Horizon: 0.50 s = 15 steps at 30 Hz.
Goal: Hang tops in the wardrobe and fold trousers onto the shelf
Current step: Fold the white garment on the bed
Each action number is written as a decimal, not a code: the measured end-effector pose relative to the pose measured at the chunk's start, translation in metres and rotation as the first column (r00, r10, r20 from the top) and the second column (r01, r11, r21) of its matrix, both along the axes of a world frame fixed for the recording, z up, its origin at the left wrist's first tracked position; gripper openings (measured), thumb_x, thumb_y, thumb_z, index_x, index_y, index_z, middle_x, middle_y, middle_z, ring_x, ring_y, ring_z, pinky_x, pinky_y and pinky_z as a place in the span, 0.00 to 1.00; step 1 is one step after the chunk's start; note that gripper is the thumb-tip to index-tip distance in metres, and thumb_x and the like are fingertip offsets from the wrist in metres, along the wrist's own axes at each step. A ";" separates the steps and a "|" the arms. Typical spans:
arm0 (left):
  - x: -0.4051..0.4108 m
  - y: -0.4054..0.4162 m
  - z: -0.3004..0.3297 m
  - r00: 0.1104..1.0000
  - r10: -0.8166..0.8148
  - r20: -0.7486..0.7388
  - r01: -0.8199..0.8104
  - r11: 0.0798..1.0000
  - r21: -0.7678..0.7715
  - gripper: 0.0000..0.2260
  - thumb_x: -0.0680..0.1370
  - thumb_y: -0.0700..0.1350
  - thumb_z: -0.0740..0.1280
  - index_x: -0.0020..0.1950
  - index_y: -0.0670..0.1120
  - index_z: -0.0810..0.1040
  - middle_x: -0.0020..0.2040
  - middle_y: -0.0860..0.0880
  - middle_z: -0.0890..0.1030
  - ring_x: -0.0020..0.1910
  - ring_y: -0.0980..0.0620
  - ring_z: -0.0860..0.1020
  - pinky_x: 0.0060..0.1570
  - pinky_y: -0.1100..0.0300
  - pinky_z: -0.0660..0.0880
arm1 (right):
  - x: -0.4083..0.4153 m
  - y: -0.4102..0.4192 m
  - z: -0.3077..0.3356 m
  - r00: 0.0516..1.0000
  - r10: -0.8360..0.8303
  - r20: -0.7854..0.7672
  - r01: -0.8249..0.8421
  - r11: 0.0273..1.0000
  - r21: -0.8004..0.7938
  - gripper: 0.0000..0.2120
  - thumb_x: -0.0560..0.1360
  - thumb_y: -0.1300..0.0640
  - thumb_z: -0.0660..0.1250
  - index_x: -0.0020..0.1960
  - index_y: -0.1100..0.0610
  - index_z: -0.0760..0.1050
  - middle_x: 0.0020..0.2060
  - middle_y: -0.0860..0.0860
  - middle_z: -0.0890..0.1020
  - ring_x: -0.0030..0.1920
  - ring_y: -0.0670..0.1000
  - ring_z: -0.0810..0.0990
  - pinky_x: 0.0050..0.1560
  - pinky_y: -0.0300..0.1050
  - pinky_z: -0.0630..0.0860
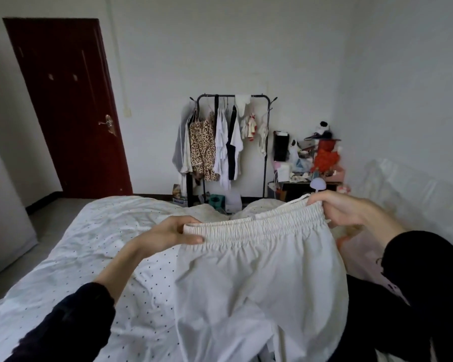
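Observation:
White trousers (pixel 256 278) with an elastic waistband hang in front of me above the bed (pixel 94 257). My left hand (pixel 173 231) pinches the left end of the waistband, thumb on the near side. My right hand (pixel 343 210) grips the right end, held a little higher. The legs drop down out of the bottom of the view. Against the far wall stands a black clothes rail (pixel 233 142) with several tops on hangers, among them a leopard-print one (pixel 203 150).
The bed has a white dotted cover. A dark red door (pixel 68 105) is shut at the back left. A cluttered side table (pixel 309 163) stands right of the rail. Dark clothing (pixel 377 317) lies at my right. White bedding (pixel 413 194) is piled at the right.

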State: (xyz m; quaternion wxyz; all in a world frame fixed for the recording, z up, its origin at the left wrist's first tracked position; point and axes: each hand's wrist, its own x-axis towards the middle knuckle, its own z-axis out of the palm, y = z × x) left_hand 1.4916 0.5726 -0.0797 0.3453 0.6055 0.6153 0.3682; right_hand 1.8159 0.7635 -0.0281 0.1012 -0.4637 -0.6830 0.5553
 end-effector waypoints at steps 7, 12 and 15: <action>-0.013 0.008 0.010 0.965 0.251 0.072 -0.248 0.967 -0.051 0.14 0.60 0.53 0.80 0.35 0.46 0.82 0.37 0.43 0.75 0.39 0.49 0.73 0.47 0.56 0.66 | 0.010 -0.027 -0.005 0.980 0.169 -0.104 -0.174 0.984 -0.034 0.37 0.52 0.40 0.81 0.56 0.51 0.74 0.55 0.46 0.82 0.52 0.45 0.81 0.46 0.40 0.78; -0.010 0.015 0.023 0.944 0.329 -0.014 -0.329 0.942 -0.069 0.16 0.64 0.48 0.78 0.28 0.42 0.73 0.27 0.51 0.70 0.32 0.53 0.69 0.37 0.59 0.62 | 0.003 -0.036 -0.002 0.998 0.044 0.040 -0.057 0.908 0.416 0.14 0.71 0.56 0.72 0.55 0.59 0.77 0.52 0.49 0.79 0.57 0.52 0.78 0.60 0.46 0.72; -0.008 0.021 0.035 0.920 0.380 -0.093 -0.385 0.921 -0.054 0.15 0.66 0.46 0.78 0.34 0.36 0.77 0.31 0.48 0.75 0.37 0.51 0.73 0.39 0.60 0.66 | 0.000 -0.035 0.011 0.997 -0.030 0.071 -0.016 0.823 0.567 0.16 0.71 0.54 0.73 0.32 0.60 0.69 0.32 0.53 0.69 0.34 0.51 0.69 0.34 0.39 0.63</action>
